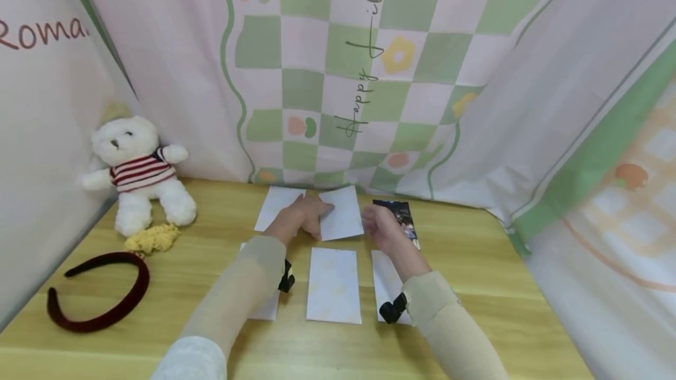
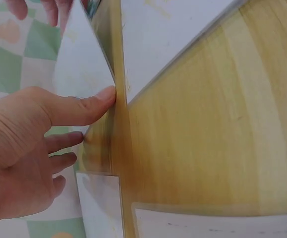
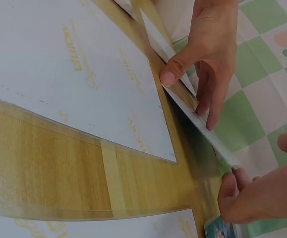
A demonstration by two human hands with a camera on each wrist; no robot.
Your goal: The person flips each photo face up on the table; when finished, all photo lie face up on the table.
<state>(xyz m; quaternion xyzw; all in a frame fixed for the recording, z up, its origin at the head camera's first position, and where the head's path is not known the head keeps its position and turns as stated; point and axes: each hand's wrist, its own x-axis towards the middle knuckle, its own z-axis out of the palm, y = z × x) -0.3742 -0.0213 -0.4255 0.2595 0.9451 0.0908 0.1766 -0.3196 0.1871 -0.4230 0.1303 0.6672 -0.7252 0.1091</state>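
Note:
My left hand [image 1: 311,211] pinches a white-backed photo print [image 1: 342,213] by its left side, thumb on the near edge and fingers behind. The print is tilted up off the wooden table. At its right end, the fingertips of my right hand [image 3: 255,191] are bent right at the corner, the thumb held apart. Left of the lifted print lies another white-backed print [image 1: 274,207], partly behind my left hand. A dark picture-side-up print [image 1: 404,216] lies beyond my right hand. Yellow "LUCKY" lettering marks a print's back [image 3: 84,64] in the right wrist view.
In the front row lie three white-backed prints: a middle one [image 1: 334,286], a right one [image 1: 388,283] and a left one [image 1: 266,308], the outer two partly under my arms. A white teddy bear [image 1: 142,175], yellow scrunchie [image 1: 153,238] and dark red headband [image 1: 139,286] sit left. Curtains [image 1: 348,98] hang behind.

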